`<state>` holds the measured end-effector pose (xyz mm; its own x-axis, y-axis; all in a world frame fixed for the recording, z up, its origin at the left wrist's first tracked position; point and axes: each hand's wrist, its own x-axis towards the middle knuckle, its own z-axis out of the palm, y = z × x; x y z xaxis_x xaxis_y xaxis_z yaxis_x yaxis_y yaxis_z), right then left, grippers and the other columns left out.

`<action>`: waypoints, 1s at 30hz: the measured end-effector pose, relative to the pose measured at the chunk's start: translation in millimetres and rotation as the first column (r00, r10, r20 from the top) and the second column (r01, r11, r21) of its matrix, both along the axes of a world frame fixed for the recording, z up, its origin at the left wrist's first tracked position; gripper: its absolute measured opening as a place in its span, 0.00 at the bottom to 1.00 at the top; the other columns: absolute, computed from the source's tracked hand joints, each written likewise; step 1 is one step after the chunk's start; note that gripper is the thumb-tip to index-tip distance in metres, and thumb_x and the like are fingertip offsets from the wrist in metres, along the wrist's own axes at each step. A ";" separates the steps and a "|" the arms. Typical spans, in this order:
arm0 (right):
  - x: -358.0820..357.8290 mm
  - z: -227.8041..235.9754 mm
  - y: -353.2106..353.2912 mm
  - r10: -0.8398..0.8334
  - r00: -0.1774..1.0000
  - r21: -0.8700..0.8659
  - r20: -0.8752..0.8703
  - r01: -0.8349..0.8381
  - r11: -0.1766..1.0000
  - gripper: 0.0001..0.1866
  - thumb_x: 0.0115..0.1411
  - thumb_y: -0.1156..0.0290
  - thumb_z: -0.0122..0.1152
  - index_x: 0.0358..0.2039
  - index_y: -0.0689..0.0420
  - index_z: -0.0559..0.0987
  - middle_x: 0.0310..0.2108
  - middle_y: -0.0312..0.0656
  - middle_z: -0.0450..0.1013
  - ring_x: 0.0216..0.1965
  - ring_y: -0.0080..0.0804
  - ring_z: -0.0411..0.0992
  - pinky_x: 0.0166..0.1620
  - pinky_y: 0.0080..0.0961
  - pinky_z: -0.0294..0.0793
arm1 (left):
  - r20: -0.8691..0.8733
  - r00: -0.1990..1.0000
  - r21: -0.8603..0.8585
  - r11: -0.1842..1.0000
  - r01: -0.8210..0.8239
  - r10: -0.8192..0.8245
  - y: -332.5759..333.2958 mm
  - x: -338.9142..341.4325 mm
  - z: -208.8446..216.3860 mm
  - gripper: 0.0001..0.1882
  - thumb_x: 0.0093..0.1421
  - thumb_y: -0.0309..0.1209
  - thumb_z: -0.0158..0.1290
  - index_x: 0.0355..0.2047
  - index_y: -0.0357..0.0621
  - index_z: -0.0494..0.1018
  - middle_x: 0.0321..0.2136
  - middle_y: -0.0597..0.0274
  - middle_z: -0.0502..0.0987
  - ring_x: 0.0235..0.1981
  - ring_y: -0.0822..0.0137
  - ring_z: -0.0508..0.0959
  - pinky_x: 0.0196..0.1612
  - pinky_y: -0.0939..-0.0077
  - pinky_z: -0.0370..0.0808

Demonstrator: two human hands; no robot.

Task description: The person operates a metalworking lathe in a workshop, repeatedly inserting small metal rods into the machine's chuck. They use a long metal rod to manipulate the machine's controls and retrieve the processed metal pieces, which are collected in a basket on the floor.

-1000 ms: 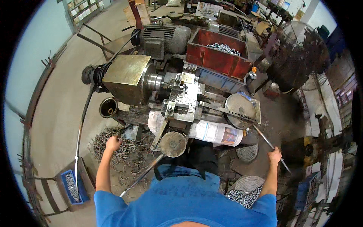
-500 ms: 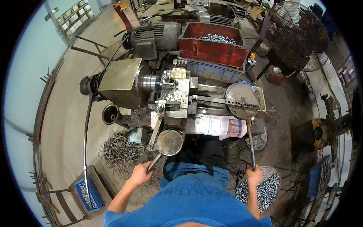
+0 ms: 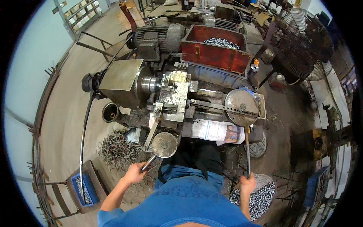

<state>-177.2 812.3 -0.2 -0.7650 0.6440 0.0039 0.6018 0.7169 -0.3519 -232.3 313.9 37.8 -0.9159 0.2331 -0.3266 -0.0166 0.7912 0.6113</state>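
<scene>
In front of me stands a small lathe, with its metal-covered headstock (image 3: 121,77) at the left and a shiny chuck (image 3: 150,84) facing the tool slide (image 3: 176,98). My left hand (image 3: 135,173) is closed round a short lever handle (image 3: 149,163) that runs up to a round metal disc (image 3: 165,145). A flat link joins that disc to the slide. On the right, my right hand (image 3: 248,184) grips the lower end of a long lever (image 3: 248,151), which hangs from a larger round plate (image 3: 242,107) with a perforated bar across it.
Beyond the lathe, a red bin (image 3: 215,49) of small metal parts rests on a blue crate (image 3: 213,75). A basket of parts (image 3: 261,200) sits by my right arm, a blue tray (image 3: 86,193) at lower left. Metal shavings (image 3: 119,149) heap on the floor. A large fan (image 3: 300,45) stands far right.
The left disc and lever have shifted slightly left with my left hand. My right hand and the long lever's lower end have moved a little left and down. The whole view has shifted slightly.
</scene>
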 end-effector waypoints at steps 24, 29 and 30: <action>-78.0 -69.1 36.5 0.327 0.927 0.122 -0.186 -0.308 0.943 0.31 0.33 0.71 0.57 0.44 0.68 0.73 0.47 0.56 0.67 0.50 0.54 0.63 0.55 0.40 0.61 | -0.281 0.956 -0.533 0.816 -0.224 0.080 -173.7 -132.4 -119.7 0.24 0.56 0.50 0.49 0.36 0.39 0.73 0.27 0.45 0.76 0.31 0.48 0.77 0.33 0.57 0.74; -65.8 -78.6 19.9 0.240 0.947 -0.127 -0.211 -0.270 0.954 0.23 0.34 0.69 0.58 0.35 0.62 0.79 0.37 0.53 0.74 0.41 0.50 0.71 0.48 0.36 0.68 | -0.145 0.983 -0.686 0.704 -0.181 0.112 -166.4 -148.6 -169.6 0.29 0.58 0.55 0.42 0.30 0.37 0.74 0.27 0.47 0.77 0.30 0.49 0.78 0.33 0.57 0.75; -66.2 -73.3 16.5 0.212 0.957 -0.189 -0.199 -0.250 0.950 0.22 0.34 0.68 0.57 0.34 0.61 0.80 0.36 0.53 0.75 0.39 0.49 0.72 0.47 0.35 0.70 | -0.277 0.914 -0.610 0.680 -0.407 0.298 -154.9 -141.8 -191.9 0.30 0.58 0.56 0.42 0.29 0.38 0.74 0.26 0.46 0.77 0.29 0.48 0.78 0.33 0.57 0.75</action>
<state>-243.4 828.8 -73.5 -0.8924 0.4500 0.0348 0.3437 0.7276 -0.5937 -374.1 159.0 -154.2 -0.9338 -0.3331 -0.1310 -0.3328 0.9427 -0.0245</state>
